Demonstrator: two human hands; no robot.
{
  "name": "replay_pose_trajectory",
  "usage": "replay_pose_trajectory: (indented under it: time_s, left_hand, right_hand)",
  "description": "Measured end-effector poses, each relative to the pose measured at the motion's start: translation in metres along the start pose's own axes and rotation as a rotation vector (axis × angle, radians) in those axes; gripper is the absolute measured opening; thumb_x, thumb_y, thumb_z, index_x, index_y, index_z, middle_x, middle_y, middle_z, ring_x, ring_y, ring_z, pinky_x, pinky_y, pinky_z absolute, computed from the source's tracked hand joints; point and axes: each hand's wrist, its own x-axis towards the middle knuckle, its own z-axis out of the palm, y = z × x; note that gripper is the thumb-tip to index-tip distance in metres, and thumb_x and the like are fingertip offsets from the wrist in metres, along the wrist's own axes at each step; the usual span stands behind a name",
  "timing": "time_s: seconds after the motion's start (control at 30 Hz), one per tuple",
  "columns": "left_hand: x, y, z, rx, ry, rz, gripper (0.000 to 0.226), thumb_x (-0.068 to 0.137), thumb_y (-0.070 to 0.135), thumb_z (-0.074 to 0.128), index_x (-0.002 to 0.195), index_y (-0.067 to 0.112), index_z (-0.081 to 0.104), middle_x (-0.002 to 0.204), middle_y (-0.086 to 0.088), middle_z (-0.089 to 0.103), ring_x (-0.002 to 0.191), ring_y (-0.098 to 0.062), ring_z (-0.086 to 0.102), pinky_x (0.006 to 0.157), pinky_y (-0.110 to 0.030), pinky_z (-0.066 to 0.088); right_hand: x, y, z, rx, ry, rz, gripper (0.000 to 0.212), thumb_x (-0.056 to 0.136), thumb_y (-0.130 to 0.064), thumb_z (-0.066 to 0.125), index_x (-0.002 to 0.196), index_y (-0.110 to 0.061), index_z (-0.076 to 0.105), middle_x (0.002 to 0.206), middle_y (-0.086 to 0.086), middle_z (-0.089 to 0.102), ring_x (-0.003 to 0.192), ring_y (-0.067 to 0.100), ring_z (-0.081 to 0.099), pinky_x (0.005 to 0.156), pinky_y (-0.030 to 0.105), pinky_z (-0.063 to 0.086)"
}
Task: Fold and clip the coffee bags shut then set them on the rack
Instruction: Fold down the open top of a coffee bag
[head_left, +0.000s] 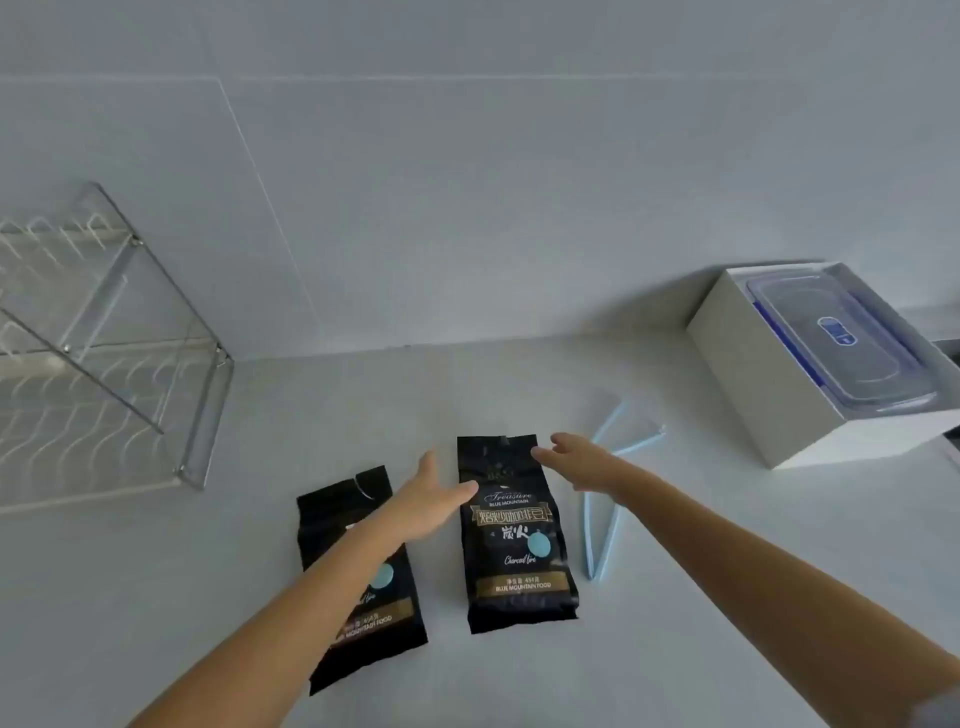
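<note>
Two bare forearms enter from the lower edge and reach forward over a white tabletop (675, 597). Left hand (431, 501), fingers spread wide and holding nothing, hovers at the left edge of the right coffee bag (519, 535), its fingertips over the bag's upper left side. Right hand (579, 460), also wide and empty, hovers at the same bag's upper right corner. Whether either hand touches the bag cannot be told. This bag lies flat, label up, its top end pointing away from the camera. Just beside it to the left lies the left coffee bag (358, 587), slightly tilted and partly covered by the left forearm. Pale blue clips (602, 545) lie to the right of the bags, partly under the right forearm. Farther left stands a wire rack (104, 332) against the wall. At far right, a white box (769, 374) holds a clear container with a blue-edged lid (836, 343).
</note>
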Motion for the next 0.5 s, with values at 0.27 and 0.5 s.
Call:
replay_pose_trajectory:
  time_s: [0.27,0.5]
  left_hand:
    - [0.022,-0.017,0.033,-0.129,-0.011,-0.081,0.088,0.086,0.038,0.062,0.146,0.015,0.003,0.151,-0.010,0.031,0.131,-0.024,0.041,0.103,-0.039,0.037]
    - [0.016,-0.014,0.037,-0.301,0.005,-0.063,0.038,0.088,0.033,0.060,0.121,0.020,0.045,0.114,0.001,0.058,0.094,-0.007,0.055,0.085,-0.028,0.046]
  right_hand:
    - [0.016,0.038,0.034,0.313,-0.047,0.114,0.021,0.091,-0.029,0.059,0.105,-0.013,0.061,0.087,-0.003,0.069,0.077,0.008,0.065,0.065,0.019,0.051]
    - [-0.003,0.047,0.039,0.529,0.033,-0.010,0.011,0.089,-0.019,0.063,0.099,-0.017,0.064,0.095,0.004,0.072,0.089,0.018,0.069,0.076,0.028,0.055]
